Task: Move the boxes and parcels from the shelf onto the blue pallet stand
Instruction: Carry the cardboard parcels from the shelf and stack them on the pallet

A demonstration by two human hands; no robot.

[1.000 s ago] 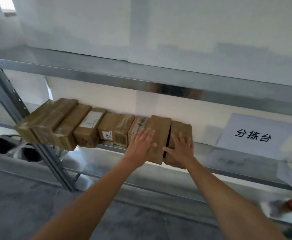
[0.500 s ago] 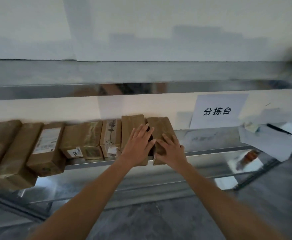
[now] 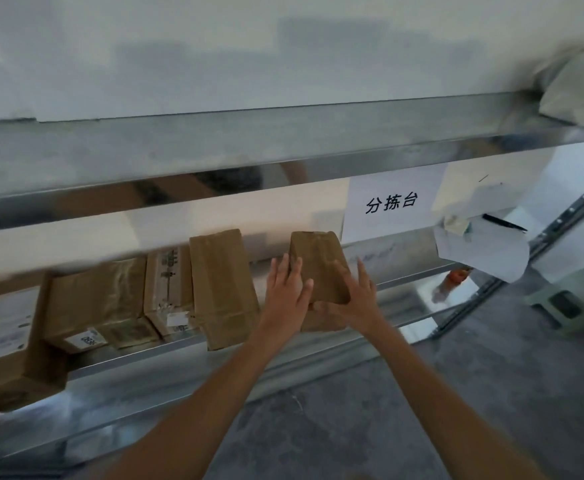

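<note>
A row of brown taped parcels lies on the metal shelf (image 3: 404,278). The rightmost brown parcel (image 3: 318,261) is gripped from both sides: my left hand (image 3: 287,292) presses its left side and my right hand (image 3: 352,299) holds its right side and front corner. It stands apart from the row, tilted, its front end over the shelf edge. To its left lies another brown parcel (image 3: 223,285), then a labelled parcel (image 3: 167,289), a wide parcel (image 3: 96,303) and a large box (image 3: 3,337). The blue pallet stand is out of view.
A white paper sign (image 3: 392,202) with black characters hangs on the wall behind the shelf. Loose papers and a pen (image 3: 484,244) lie at the shelf's right end. An upper shelf beam (image 3: 249,168) runs overhead. A pale green stool (image 3: 574,299) stands on the grey floor at the right.
Both hands have closed round the rightmost parcel and pulled it right, away from its neighbour, opening a gap. The view has swung to the right along the shelf.
</note>
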